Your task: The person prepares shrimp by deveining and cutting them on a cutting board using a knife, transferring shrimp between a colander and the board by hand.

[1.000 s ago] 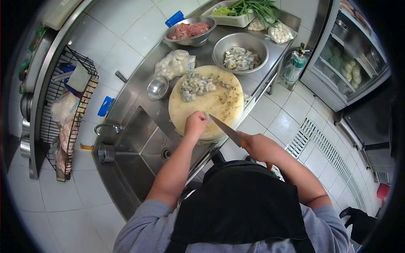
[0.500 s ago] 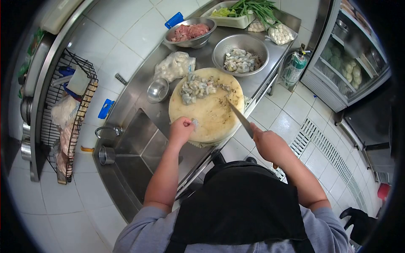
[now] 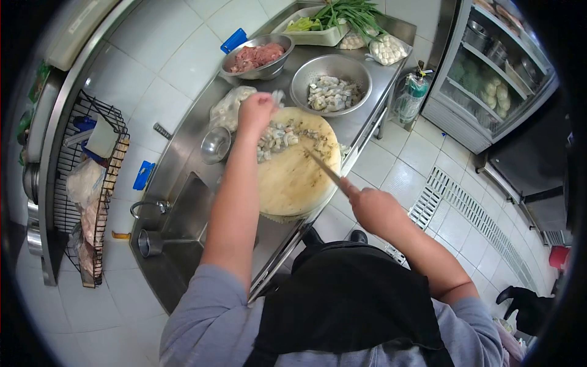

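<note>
My right hand (image 3: 374, 209) is closed round the handle of a knife (image 3: 327, 167). The blade points away from me, its tip over the right part of the round cutting board (image 3: 287, 189). Peeled shrimp (image 3: 278, 140) lie heaped on the board's far left part, with dark scraps (image 3: 315, 144) beside them. My left hand (image 3: 257, 113) is raised beyond the board's far left edge, fingers closed. At its fingertips shows a greyish translucent piece (image 3: 279, 98), which looks like a peeled shrimp. More shrimp (image 3: 333, 95) lie in the perforated metal bowl (image 3: 298, 76) behind the board.
A bowl of raw meat (image 3: 260, 58), a plastic bag (image 3: 225, 109) and a small metal bowl (image 3: 216, 145) stand left of the board. Behind is a tray with green onions (image 3: 342, 15). The sink (image 3: 183, 214) is at left; a glass-door fridge (image 3: 489, 79) stands right.
My left hand has gone from the board's near left edge to beyond its far left edge. The knife stays over the board's right part. The whole view has shifted slightly.
</note>
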Demonstrator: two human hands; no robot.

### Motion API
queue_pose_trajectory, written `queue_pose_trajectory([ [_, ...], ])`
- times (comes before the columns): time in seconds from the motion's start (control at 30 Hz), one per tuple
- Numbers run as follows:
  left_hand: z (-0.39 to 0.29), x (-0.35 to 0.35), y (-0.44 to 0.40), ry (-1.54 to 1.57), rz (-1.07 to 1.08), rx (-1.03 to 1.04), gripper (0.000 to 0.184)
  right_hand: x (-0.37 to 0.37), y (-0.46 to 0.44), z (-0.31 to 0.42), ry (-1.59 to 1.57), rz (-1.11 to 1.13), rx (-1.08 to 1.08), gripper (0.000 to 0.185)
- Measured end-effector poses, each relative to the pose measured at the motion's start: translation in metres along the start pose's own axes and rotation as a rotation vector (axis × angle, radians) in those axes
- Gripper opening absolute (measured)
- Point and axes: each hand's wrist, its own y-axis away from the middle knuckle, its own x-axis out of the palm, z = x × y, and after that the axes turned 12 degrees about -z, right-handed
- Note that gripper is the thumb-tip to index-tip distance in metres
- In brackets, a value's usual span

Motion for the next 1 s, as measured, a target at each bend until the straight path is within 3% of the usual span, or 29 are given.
queue_pose_trajectory([
  [0.07, -0.010, 0.018, -0.017, 0.538, 0.057, -0.151, 0.022, 0.004, 0.008, 0.004, -0.049, 0.116, -0.018, 0.067],
  [0.1, -0.003, 0.019, -0.026, 0.540, 0.054, -0.151, 0.022, 0.005, 0.013, 0.003, -0.101, 0.130, -0.018, 0.066],
  [0.17, 0.017, 0.016, -0.043, 0.234, 0.139, 0.072, 0.023, 0.005, 0.021, 0.006, -0.126, 0.130, -0.036, 0.065],
  [0.2, 0.017, 0.014, -0.038, 0.230, 0.141, 0.077, 0.023, 0.005, 0.025, 0.008, -0.155, 0.131, -0.047, 0.065],
  [0.27, 0.018, 0.010, -0.012, -0.341, 0.264, 0.039, 0.022, 0.013, 0.027, 0.002, -0.209, 0.119, -0.072, 0.063],
  [0.33, 0.053, 0.031, 0.006, -0.516, 0.289, 0.142, 0.017, 0.014, 0.025, -0.002, -0.228, 0.229, -0.125, 0.061],
  [0.37, 0.068, 0.036, 0.019, -0.518, 0.283, 0.149, 0.017, 0.016, 0.022, -0.002, -0.227, 0.220, -0.128, 0.061],
  [0.43, 0.086, 0.043, 0.041, -0.551, 0.073, 0.490, 0.018, 0.022, 0.019, -0.005, -0.191, 0.225, -0.056, 0.059],
  [0.47, 0.089, 0.045, 0.039, -0.548, 0.070, 0.492, 0.018, 0.021, 0.018, -0.007, -0.187, 0.222, -0.055, 0.059],
  [0.57, 0.088, 0.033, 0.046, -0.410, 0.068, 0.311, 0.021, 0.021, 0.019, -0.008, -0.221, 0.240, -0.042, 0.057],
  [0.63, 0.067, 0.011, 0.066, -0.317, 0.148, 0.032, 0.023, 0.017, 0.022, -0.010, -0.328, 0.251, 0.048, 0.055],
  [0.77, 0.084, 0.001, 0.127, -0.202, 0.194, 0.038, 0.018, 0.019, 0.029, -0.017, -0.404, 0.216, 0.132, 0.056],
  [0.83, 0.094, 0.000, 0.154, -0.167, 0.296, 0.470, 0.015, 0.034, 0.028, -0.026, -0.411, 0.107, 0.153, 0.057],
  [0.97, 0.098, -0.003, 0.170, -0.096, 0.174, 0.521, 0.014, 0.033, 0.029, -0.030, -0.565, 0.074, 0.095, 0.058],
  [1.0, 0.095, -0.003, 0.169, -0.133, 0.170, 0.465, 0.013, 0.023, 0.028, -0.023, -0.651, 0.153, 0.179, 0.058],
])
